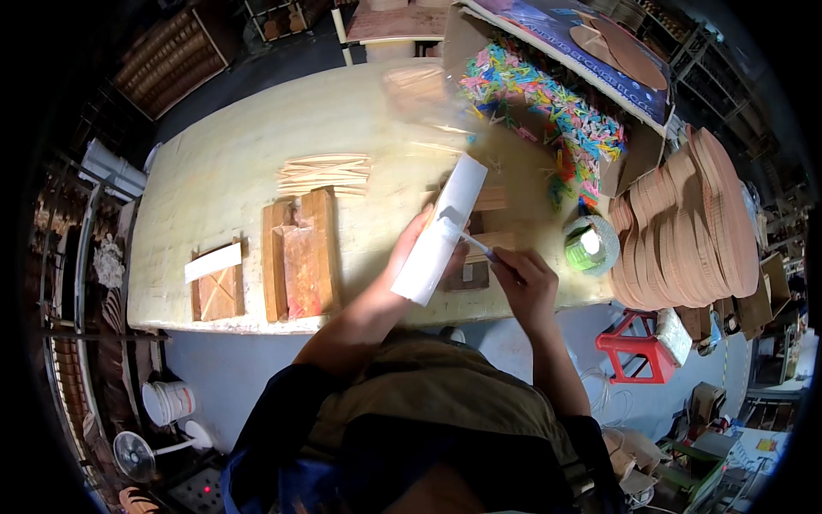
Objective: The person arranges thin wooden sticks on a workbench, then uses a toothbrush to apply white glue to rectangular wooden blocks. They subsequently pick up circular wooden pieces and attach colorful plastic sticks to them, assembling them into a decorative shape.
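Observation:
My left hand (409, 247) grips a long white rectangular piece (441, 230), tilted above the table's near edge. Closed around a slim, light-handled tool (481, 247) that looks like a small brush, my right hand (524, 281) holds its tip at the white piece's right edge. A greyish patch shows on the white face near its middle. Partly hidden behind the piece, a wooden block (490, 199) lies on the table. To the right of my hands stands a round container (591, 243) with something green and white inside.
On the table (214, 146) are thin wooden strips (324, 175), a wooden jig (300, 257) and a smaller one (218, 291) with a white strip. An open carton holds colourful clothespins (548, 103). Guitar-shaped wooden frames (685, 231) are stacked at right, above a red stool (635, 349).

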`<state>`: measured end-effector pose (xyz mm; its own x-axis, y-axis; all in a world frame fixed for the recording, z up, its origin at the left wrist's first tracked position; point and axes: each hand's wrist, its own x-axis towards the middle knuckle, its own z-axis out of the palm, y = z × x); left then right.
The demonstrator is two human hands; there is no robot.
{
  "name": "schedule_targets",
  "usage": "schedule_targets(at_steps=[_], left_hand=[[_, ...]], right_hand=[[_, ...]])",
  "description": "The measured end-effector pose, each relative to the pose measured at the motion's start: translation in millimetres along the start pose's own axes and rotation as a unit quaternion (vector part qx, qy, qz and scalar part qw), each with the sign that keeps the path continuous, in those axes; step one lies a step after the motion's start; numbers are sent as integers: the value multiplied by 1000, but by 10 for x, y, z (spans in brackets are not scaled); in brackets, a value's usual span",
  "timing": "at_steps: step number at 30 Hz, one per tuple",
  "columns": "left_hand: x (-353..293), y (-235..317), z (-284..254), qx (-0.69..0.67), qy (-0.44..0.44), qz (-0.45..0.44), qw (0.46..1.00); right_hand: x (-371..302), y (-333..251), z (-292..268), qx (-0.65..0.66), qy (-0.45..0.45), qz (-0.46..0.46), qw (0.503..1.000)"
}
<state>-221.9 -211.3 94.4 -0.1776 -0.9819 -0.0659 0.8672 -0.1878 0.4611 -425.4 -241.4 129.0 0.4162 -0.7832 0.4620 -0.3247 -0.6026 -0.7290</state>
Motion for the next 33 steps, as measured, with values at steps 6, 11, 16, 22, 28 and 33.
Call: schedule_targets(at_steps=[6, 11, 16, 22, 28, 33], left_hand=[[-79, -86, 85, -104, -3, -38, 994], [-80, -60, 44, -137, -49, -40, 989], [-121, -5, -51, -201, -54, -48, 977], [-254, -102, 165, -90, -14, -54, 994], [-259, -42, 56, -136, -40, -15, 990], [-292, -16, 27, -160, -55, -69, 983]], right_hand=[[272, 61, -169, -43, 58, -15, 997], [41, 1, 16, -158, 25, -209, 965], [-121, -219, 21, -41, -90, -175, 980], [411, 293, -190, -70, 60, 14, 996], [143, -81, -231, 31, -180, -34, 983], [376, 335, -270, 20, 3, 47, 999]])
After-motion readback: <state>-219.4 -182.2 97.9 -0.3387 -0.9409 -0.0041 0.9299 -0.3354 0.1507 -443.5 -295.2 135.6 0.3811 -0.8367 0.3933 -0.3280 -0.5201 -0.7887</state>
